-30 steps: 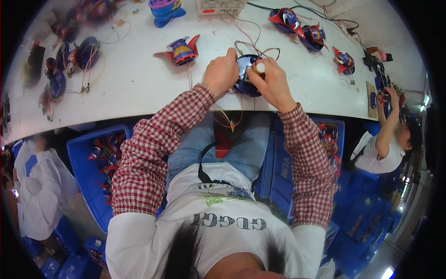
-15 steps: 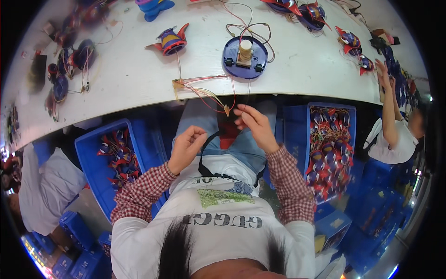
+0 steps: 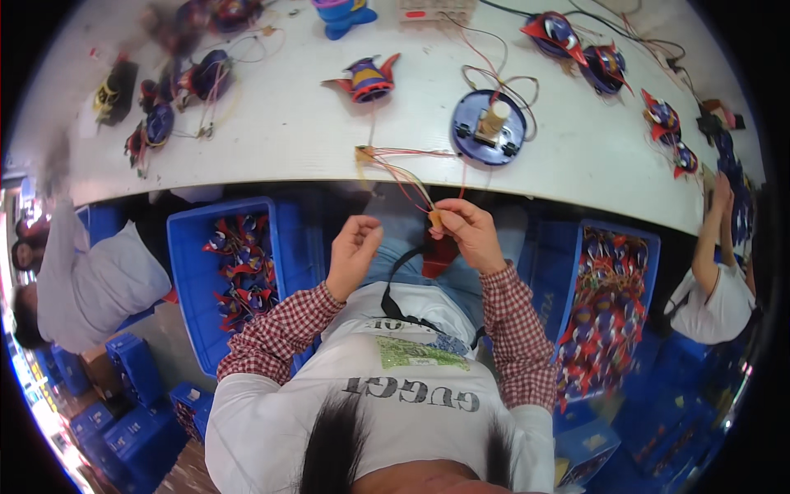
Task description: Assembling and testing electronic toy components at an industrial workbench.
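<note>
In my right hand a small tan circuit board is pinched between thumb and fingers, just off the table's near edge. Thin red and pale wires run from it to another small tan board on the table. More wires link that board to a round purple base with a white cylinder on it, and to a purple and red winged toy part. My left hand hovers over my lap, fingers curled in; whatever they may hold is hidden. Something red shows below my right hand.
Blue bins of purple and red toy parts stand at left and right, below the white table. More wired toy parts lie along both sides. A blue toy piece stands at the back. Other people sit to each side.
My right hand has taken hold of the tan circuit board at the wire ends. My left hand stays curled over my lap. The whole view has shifted, so the table's things sit farther right.
</note>
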A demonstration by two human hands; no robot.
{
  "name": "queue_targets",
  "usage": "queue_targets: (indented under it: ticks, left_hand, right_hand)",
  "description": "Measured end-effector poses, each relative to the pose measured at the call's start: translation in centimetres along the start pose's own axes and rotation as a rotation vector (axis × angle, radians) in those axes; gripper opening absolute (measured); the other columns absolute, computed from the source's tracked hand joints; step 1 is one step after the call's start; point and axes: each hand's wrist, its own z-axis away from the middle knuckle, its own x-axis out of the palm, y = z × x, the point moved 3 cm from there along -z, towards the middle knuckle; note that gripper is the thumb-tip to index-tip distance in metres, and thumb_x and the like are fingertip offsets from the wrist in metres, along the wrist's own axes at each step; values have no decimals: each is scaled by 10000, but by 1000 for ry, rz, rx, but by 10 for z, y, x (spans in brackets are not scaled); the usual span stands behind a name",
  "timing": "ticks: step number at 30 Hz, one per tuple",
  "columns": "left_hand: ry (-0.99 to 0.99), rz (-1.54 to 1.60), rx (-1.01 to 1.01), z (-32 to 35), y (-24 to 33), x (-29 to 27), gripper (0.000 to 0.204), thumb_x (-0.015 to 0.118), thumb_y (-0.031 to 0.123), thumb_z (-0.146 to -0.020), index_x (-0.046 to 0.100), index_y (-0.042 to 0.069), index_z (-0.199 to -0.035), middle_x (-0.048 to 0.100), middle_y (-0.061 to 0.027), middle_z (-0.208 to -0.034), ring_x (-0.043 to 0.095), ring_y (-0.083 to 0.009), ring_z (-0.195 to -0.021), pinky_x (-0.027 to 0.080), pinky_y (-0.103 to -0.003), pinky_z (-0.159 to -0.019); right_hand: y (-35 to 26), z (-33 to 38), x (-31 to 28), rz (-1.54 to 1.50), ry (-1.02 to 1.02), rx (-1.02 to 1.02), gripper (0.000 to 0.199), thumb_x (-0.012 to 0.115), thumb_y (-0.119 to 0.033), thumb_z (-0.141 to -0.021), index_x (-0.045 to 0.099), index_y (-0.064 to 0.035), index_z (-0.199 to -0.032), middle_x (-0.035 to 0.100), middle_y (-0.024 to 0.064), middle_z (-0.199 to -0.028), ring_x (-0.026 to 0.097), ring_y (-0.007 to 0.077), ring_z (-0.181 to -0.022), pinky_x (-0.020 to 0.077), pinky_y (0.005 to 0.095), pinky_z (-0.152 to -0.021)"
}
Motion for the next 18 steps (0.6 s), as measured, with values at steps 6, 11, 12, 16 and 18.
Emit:
queue_targets:
  ticks: [6,11,12,16,18]
  left_hand:
    - [309,-472,616,-30,77,-32,314,643,48,-803,558,15,-1103,520,-87,-927,487,-135,-722,412,-203,-598]
    - [106,-1032,970,-71,104,-25,359,667,85,-773,557,23,-1109,513,-96,-924,495,-190,-787,438,-231,-702]
    - [47,-1061,969,-78,102,-24,350,667,90,-773,560,25,-1100,515,-95,-921,499,-196,-796,442,-238,-718]
    - [-56,-1130,1016,-95,98,-21,282,645,88,-788,560,29,-1050,520,-92,-905,510,-203,-806,455,-251,-732]
    - [-95,-1179,1061,-100,97,-22,222,623,81,-803,558,30,-1009,523,-91,-893,518,-204,-805,465,-258,-732]
  right_hand:
    - [2,0,1,-18,41,-7,173,572,-68,-917,597,22,-1063,629,134,-879,572,166,-681,500,256,-650]
    - [-5,2,11,-51,36,-9,146,560,-68,-923,596,20,-1035,623,130,-851,567,159,-658,493,253,-627]
    - [-7,4,14,-67,32,-7,147,556,-70,-926,596,20,-1036,621,130,-848,567,158,-655,491,253,-621]
    - [-18,12,19,-125,58,35,154,545,-81,-936,594,20,-1042,620,130,-846,561,153,-643,483,252,-606]
    - [-20,14,21,-169,78,75,161,539,-90,-942,594,19,-1047,620,131,-846,554,149,-634,477,252,-597]
